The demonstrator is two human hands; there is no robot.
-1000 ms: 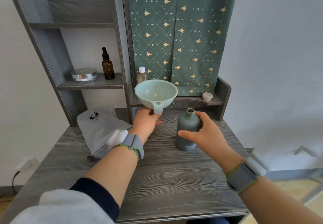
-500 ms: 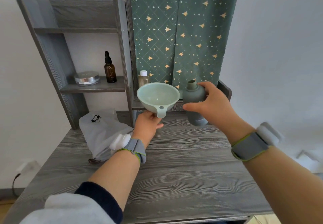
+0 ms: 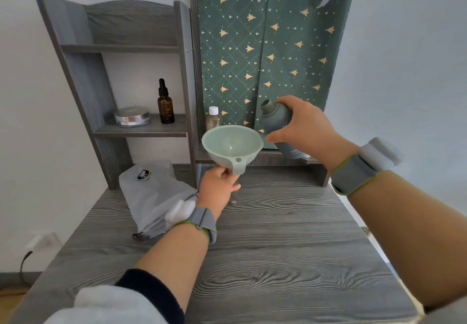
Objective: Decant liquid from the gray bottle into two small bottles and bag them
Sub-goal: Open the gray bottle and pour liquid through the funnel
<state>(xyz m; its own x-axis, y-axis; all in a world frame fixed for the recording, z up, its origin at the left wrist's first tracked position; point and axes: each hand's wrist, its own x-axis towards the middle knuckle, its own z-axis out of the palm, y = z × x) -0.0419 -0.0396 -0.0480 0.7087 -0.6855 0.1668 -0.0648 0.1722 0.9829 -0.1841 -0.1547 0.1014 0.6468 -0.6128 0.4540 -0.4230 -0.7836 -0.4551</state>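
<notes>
The right hand (image 3: 302, 127) is wrapped around the gray bottle (image 3: 276, 121), holding it in the air, uncapped and tilted so its open neck points up and to the left, toward the funnel. The pale green funnel (image 3: 232, 148) sits just left of and below that hand, its rim close beside the thumb. Directly under the funnel, the left hand (image 3: 218, 188) is closed around something at the funnel's spout; a small bottle (image 3: 235, 196) peeks out at the right of its fingers, standing on the bench (image 3: 278, 247), mostly hidden. To the left of the left hand, near its wrist, a gray drawstring bag (image 3: 151, 197) lies on the bench. Beyond the funnel, on the shelf, stands a second small bottle (image 3: 213, 118) with a white cap.
</notes>
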